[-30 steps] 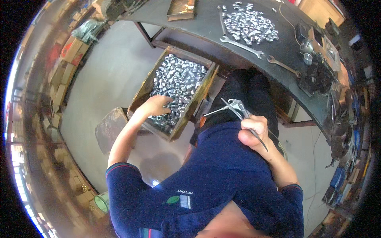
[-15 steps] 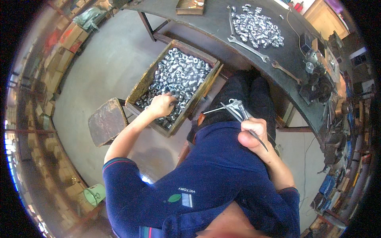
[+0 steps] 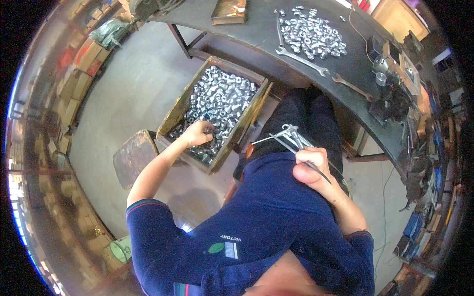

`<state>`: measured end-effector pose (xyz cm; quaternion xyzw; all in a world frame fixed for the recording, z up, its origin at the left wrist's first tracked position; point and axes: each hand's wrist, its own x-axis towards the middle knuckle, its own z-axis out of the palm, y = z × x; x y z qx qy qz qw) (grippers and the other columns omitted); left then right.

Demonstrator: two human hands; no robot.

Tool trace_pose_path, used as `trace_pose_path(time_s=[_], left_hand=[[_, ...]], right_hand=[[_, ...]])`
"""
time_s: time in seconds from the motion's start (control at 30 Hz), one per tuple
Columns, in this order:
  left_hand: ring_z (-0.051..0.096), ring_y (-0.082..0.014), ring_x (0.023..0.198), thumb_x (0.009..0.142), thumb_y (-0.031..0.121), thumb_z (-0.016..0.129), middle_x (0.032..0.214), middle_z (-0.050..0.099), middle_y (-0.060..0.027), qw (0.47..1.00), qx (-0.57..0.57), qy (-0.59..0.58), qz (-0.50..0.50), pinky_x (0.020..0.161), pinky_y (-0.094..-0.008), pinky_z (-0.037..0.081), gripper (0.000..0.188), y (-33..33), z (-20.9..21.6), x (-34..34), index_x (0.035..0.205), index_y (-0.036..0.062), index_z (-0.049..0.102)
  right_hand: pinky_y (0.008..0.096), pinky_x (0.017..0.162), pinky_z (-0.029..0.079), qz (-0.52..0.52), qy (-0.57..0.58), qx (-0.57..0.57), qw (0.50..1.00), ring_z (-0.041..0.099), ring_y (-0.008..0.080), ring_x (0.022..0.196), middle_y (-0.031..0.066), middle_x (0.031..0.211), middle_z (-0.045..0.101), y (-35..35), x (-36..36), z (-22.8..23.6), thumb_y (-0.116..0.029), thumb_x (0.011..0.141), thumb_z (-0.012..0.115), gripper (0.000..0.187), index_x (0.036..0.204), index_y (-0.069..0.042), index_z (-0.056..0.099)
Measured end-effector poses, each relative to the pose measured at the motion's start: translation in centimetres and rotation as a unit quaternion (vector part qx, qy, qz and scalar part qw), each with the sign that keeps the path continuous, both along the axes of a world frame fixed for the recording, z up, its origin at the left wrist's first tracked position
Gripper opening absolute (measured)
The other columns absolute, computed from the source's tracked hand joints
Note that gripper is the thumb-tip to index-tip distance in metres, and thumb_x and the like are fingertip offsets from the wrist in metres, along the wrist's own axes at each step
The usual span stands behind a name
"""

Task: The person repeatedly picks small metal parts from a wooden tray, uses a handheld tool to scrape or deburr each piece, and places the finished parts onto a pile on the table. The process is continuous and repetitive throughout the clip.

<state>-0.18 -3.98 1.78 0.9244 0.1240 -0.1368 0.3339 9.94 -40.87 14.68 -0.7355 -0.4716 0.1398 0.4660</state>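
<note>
My left hand (image 3: pixel 197 133) is down in a wooden box (image 3: pixel 168 121) of shiny metal nuts (image 3: pixel 222 93). Its fingers are curled in among the nuts near the box's close end; what lies inside them is hidden. Over my lap, my right hand (image 3: pixel 312 164) is closed round the handle of a metal air blow gun (image 3: pixel 292 135). The gun has a thin straight nozzle pointing left toward the box, a coil spring and a long lever. A thin hose seems to run down behind my right wrist.
A dark workbench (image 3: pixel 266 34) curves across the far side and right, bearing a pile of nuts (image 3: pixel 313 34), a double open-end wrench (image 3: pixel 303 61), another wrench (image 3: pixel 351 86) and a shallow tray (image 3: pixel 229 12). A wooden stool (image 3: pixel 133 159) stands left of the box; loaded shelves line the left.
The whole view has shifted slightly, so the bench and box sit a little differently. My left hand stays among the nuts, its fingers a bit more curled. My right hand keeps the blow gun.
</note>
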Motion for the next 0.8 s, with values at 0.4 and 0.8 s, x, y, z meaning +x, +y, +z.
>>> trace_pose_path(time_s=[0.4, 0.8], left_hand=[[0.064, -0.0241, 0.063, 0.073, 0.027, 0.067, 0.067, 0.063, -0.014, 0.986, 0.16, -0.029, 0.029, 0.064, -0.0365, 0.049, 0.029, -1.7, 1.1, -1.0, 0.082, -0.0007, 0.063], [0.06, -0.0232, 0.046, 0.082, 0.017, 0.059, 0.064, 0.061, -0.0126, 0.778, -0.614, -0.039, 0.123, 0.054, -0.0389, 0.053, 0.024, -10.2, 11.1, 2.0, 0.095, -0.0025, 0.053]], right_hand=[[0.0326, 0.045, 0.03, -0.002, 0.007, 0.029, 1.0, 0.043, 0.0216, 0.046, 0.0085, 0.053, 0.041, 0.5, -0.2, -0.7, -0.039, 0.074, 0.062, 0.044, 0.056, -0.004, 0.044], [0.0391, 0.047, 0.038, 0.08, -0.031, 0.011, 0.996, 0.05, 0.0325, 0.052, 0.0119, 0.056, 0.046, 3.0, 0.0, -0.5, -0.019, 0.063, 0.063, 0.023, 0.06, -0.006, 0.045]])
